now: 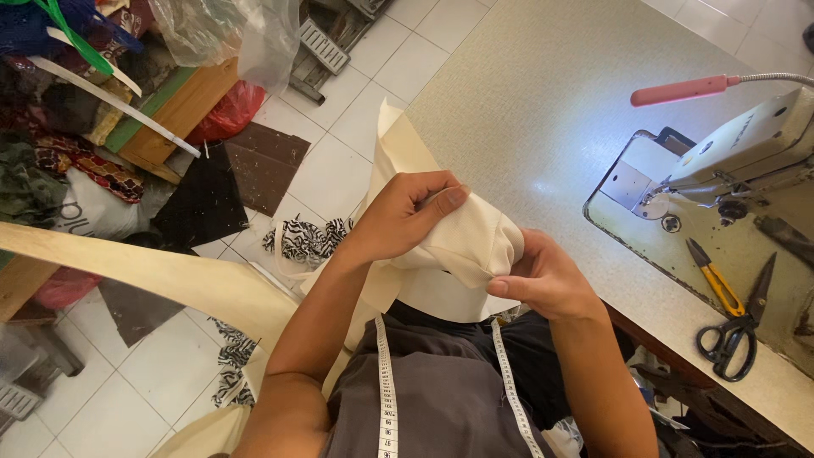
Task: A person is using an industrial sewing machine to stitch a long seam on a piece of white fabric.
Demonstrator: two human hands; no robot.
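Draped round the neck, a measuring tape [386, 390] hangs over the grey shirt. Above it both hands are clamped on a folded cream cloth [462, 242] held at chest height beside the worktop [526, 102]: left hand [407, 216] pinching the top fold, right hand [547, 280] gripping the lower edge. Soft, light, floppy; best held at folds. Plastic bags [220, 30] at the floor's far edge, contents unclear.

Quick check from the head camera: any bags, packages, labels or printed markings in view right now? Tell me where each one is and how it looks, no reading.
Clear plastic bag: top left, crumpled, see-through.
Red plastic bag: below it, beside a wooden board, bunched.
White bag: far left on the floor, soft, with grey lettering.
Measuring tape: draped round the person's neck, white, dark numerals.
Sewing machine: right on the table, cream, with a small dark marking.
No screens or signs.
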